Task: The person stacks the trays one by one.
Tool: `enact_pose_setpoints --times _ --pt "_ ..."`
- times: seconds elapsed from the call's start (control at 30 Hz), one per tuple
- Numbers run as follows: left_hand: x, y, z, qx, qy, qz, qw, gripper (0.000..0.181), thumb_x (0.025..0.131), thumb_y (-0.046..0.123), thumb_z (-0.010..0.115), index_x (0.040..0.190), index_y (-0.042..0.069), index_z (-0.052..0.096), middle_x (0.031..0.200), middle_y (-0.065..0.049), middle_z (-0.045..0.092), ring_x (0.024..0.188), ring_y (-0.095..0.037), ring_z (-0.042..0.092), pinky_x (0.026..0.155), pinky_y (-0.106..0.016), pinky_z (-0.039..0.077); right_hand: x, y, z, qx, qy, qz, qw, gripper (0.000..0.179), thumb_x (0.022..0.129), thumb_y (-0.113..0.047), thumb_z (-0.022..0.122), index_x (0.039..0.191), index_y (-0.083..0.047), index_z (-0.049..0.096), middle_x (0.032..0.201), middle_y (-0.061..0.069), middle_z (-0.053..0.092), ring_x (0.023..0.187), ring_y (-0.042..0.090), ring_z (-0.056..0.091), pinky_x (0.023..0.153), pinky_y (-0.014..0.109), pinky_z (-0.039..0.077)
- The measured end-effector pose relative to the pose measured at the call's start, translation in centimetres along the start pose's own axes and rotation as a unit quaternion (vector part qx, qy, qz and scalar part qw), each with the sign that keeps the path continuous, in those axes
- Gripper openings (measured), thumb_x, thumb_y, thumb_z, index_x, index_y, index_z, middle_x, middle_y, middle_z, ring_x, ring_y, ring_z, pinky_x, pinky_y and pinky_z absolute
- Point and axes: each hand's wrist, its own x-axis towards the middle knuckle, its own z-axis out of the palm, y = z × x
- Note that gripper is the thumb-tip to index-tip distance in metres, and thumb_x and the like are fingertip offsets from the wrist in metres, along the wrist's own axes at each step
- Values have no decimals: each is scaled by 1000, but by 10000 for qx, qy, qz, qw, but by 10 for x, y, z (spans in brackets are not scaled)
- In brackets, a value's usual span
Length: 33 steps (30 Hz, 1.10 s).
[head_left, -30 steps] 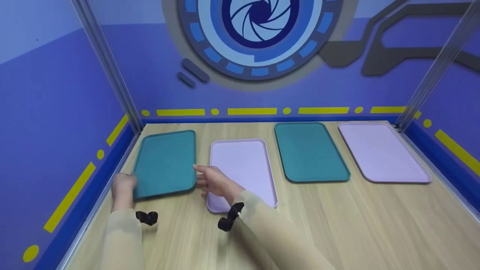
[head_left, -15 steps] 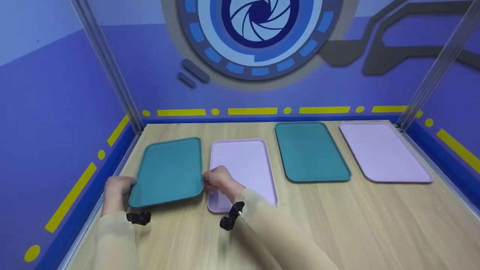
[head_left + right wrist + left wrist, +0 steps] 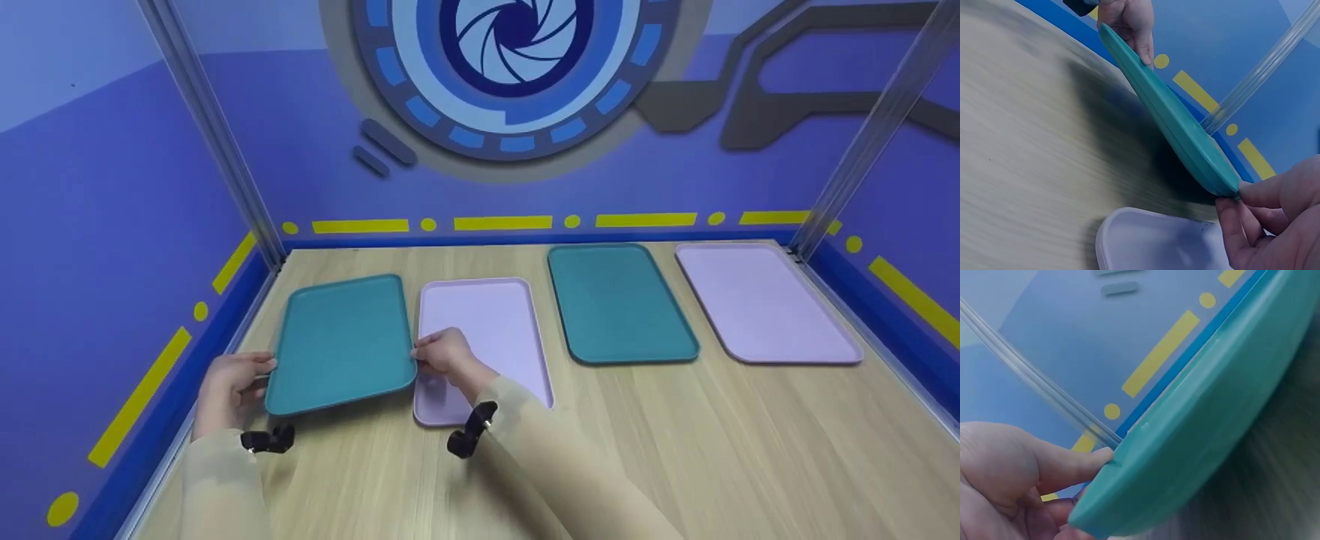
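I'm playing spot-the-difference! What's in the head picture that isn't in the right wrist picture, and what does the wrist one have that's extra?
Only the head picture: the other green tray, the far-right purple tray and the big round wall picture.

Only the right wrist picture: the held green tray seen edge-on, with the right grip's fingers clearly under its edge.

Both: that held tray, both grips, including the left grip, the wooden table, yellow wall marks and at least part of the nearer purple tray.

two trays (image 3: 341,345) are teal, two lilac, the wall (image 3: 285,150) violet-blue with yellow dashes (image 3: 502,223).
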Motion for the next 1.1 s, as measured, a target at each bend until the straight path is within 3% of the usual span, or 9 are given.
enact_pose_setpoints --times 0.33,0.47,0.67,0.87,1.1 --pt "-5 14 18 -276 -178 362 9988 51 102 8 62 148 -8 47 83 10 70 72 -5 69 67 -23 62 -1 -8 -34 120 -236 -130 9996 21 90 3 71 110 9 73 93 10 72 73 11 68 84 31 64" --pt "-6 20 31 -182 -195 500 9984 53 101 10 63 149 -7 47 96 4 72 74 -3 68 69 -23 62 -3 -8 -53 161 -267 -180 9993 22 90 3 72 112 9 73 95 11 74 74 10 69 85 31 64" --pt "-9 31 58 -215 -128 521 9983 50 101 12 64 148 -1 52 115 -6 70 79 -3 67 70 -23 62 -7 -5 -83 58 -180 -231 9996 22 91 0 73 112 7 74 91 7 74 78 9 69 79 27 64" --pt "-14 41 87 -94 -221 745 9969 45 103 13 62 146 0 55 132 -17 67 88 -8 69 73 -24 63 -15 2 -117 -129 -31 -321 9994 24 91 -3 74 113 7 74 102 14 75 84 13 71 84 30 64" --pt "-21 43 124 -29 -343 983 9946 40 103 11 62 141 -1 60 138 -24 63 101 -18 70 78 -26 63 -28 18 -154 -237 65 -357 9991 28 92 -2 72 118 10 70 100 11 73 83 11 70 82 28 64"
